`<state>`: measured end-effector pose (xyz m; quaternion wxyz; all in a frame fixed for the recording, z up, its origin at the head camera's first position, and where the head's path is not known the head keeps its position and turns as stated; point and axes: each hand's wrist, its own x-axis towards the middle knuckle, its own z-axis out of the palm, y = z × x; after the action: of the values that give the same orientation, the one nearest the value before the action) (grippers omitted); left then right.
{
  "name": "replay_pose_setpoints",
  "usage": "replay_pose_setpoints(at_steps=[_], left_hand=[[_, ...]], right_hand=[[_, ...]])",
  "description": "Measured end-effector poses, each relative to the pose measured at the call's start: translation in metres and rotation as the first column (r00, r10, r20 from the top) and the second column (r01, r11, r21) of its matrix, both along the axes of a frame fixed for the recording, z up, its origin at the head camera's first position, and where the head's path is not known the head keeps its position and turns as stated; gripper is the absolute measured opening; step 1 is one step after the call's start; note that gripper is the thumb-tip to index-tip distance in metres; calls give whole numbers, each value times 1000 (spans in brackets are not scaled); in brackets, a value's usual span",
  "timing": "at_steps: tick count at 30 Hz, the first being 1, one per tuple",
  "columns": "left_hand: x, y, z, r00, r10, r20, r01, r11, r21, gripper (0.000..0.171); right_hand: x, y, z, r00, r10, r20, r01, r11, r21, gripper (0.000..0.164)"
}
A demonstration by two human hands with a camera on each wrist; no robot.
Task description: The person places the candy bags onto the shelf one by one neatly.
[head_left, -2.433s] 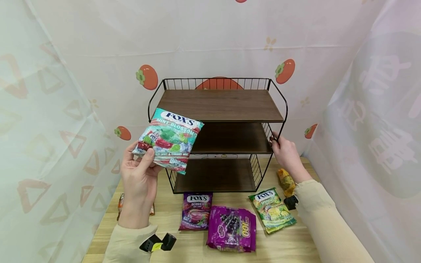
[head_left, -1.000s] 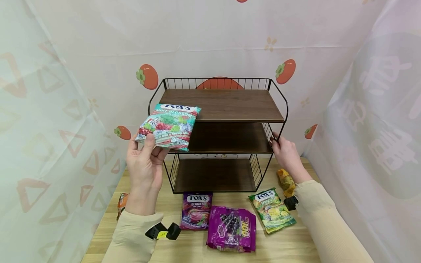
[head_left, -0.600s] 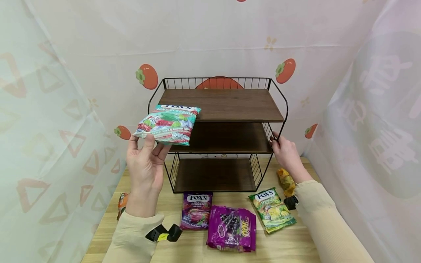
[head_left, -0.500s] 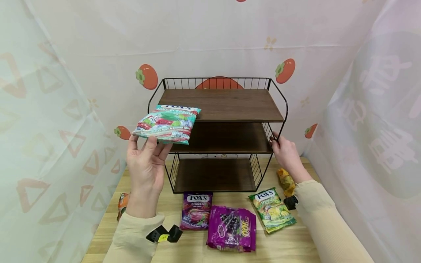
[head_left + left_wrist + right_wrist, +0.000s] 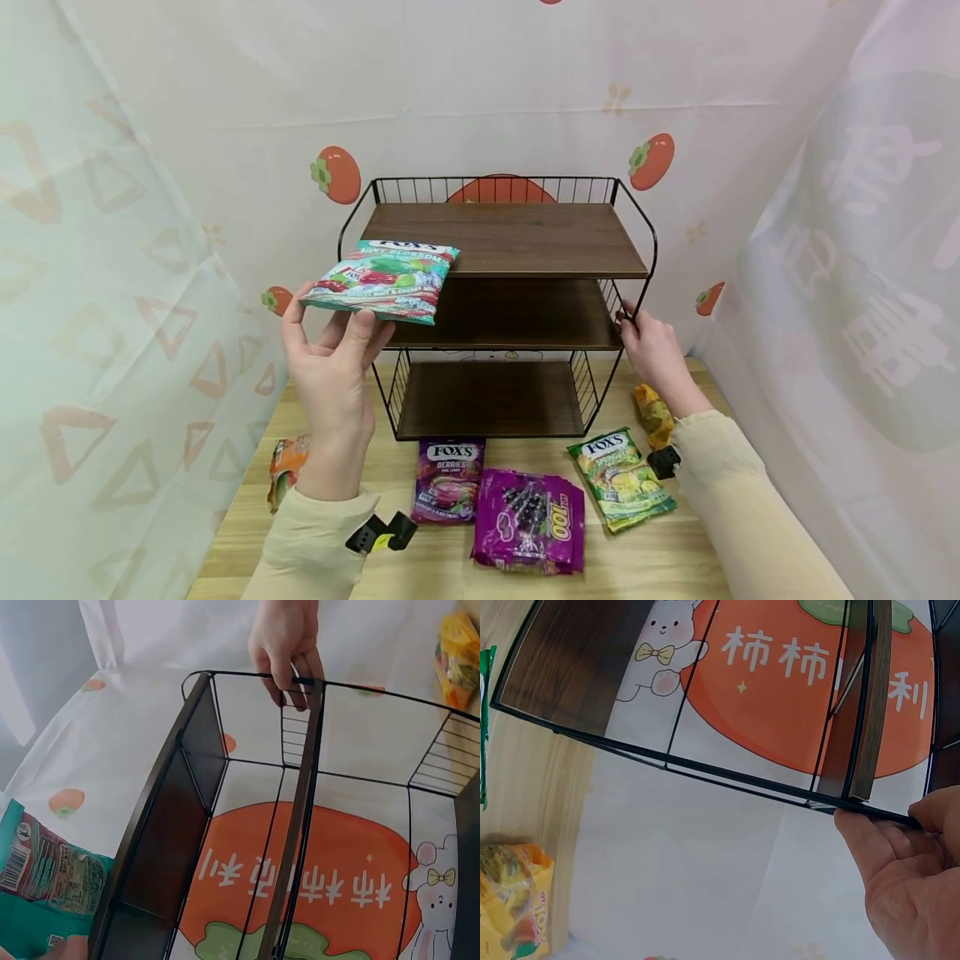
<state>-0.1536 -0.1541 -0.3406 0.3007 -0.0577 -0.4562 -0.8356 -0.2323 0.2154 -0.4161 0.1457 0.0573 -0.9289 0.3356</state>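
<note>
My left hand (image 5: 333, 375) holds a teal Fox's Mint Blossom candy bag (image 5: 386, 282) by its lower edge, thumb in front. The bag is tilted back, before the left side of the three-tier shelf rack (image 5: 510, 242), at about its top board's front edge. In the left wrist view, the back of the candy bag (image 5: 56, 881) shows next to the top board. My right hand (image 5: 654, 354) grips the rack's right side frame near the middle shelf. In the right wrist view, fingers and thumb of the right hand (image 5: 911, 877) close round the black wire.
On the wooden table (image 5: 420, 567) lie a purple Fox's Berries bag (image 5: 448, 482), a purple candy packet (image 5: 528, 521), a green Fox's bag (image 5: 622, 482), a yellow packet (image 5: 655, 417) and an orange packet (image 5: 288, 468). Patterned cloth (image 5: 480, 83) hangs behind and at both sides.
My left hand has risen slightly, and the candy bag has tipped back flatter. Its thumb has shifted right along the lower edge. My right hand stays on the rack.
</note>
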Motion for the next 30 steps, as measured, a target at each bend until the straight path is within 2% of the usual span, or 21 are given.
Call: replay_pose_setpoints(at_steps=[4, 9, 16, 22, 27, 30], left_hand=[[2, 1, 1, 999, 49, 8, -48, 996, -76, 70], [2, 4, 1, 994, 99, -34, -104, 981, -164, 69], [-1, 7, 2, 994, 73, -79, -81, 992, -95, 70], [-5, 10, 2, 993, 78, -91, -84, 995, -57, 69], [-10, 13, 1, 992, 90, -93, -96, 994, -60, 70], [-15, 11, -7, 991, 95, -98, -102, 992, -78, 70]], right_hand=[[0, 0, 0, 1000, -1, 0, 1, 1000, 1, 39], [1, 0, 0, 1000, -8, 4, 8, 1000, 1, 38], [0, -2, -2, 1000, -7, -5, 7, 1000, -18, 41], [0, 0, -3, 1000, -5, -9, 5, 1000, -19, 41], [0, -1, -2, 1000, 1, -1, -1, 1000, -25, 42], [0, -4, -6, 1000, -3, -7, 3, 1000, -29, 42]])
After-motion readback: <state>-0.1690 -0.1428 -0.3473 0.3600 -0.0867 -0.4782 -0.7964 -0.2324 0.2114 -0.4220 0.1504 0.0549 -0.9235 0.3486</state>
